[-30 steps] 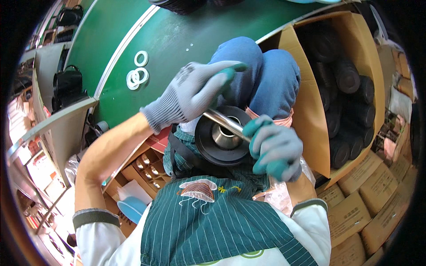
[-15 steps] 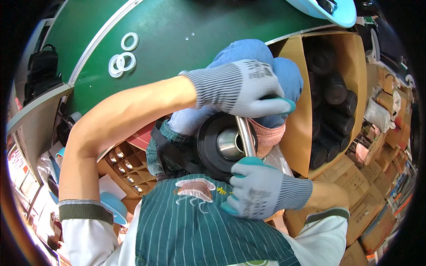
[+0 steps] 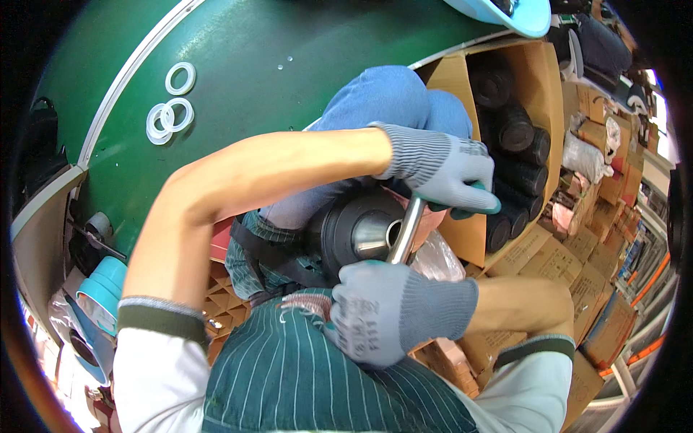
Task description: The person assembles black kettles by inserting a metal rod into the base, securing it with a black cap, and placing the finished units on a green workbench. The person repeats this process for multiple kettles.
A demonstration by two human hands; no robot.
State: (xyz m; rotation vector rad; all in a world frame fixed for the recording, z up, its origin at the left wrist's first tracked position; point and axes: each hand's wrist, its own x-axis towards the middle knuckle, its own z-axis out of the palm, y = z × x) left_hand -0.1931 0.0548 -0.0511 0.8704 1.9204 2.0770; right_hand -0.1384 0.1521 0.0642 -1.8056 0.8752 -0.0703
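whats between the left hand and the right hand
In the head view, a shiny metal rod spans the stretch between the left hand and the right hand.

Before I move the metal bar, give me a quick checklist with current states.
1. Right hand closed on metal bar: ok, at its lower end.
2. Left hand closed on bar: cannot tell; it's at the upper end, grip partly hidden.
3. Gloves on: ok, both hands.
4. Bar clear of black round piece: cannot tell; they overlap in view.
5. White rings away from hands: ok, on green surface.
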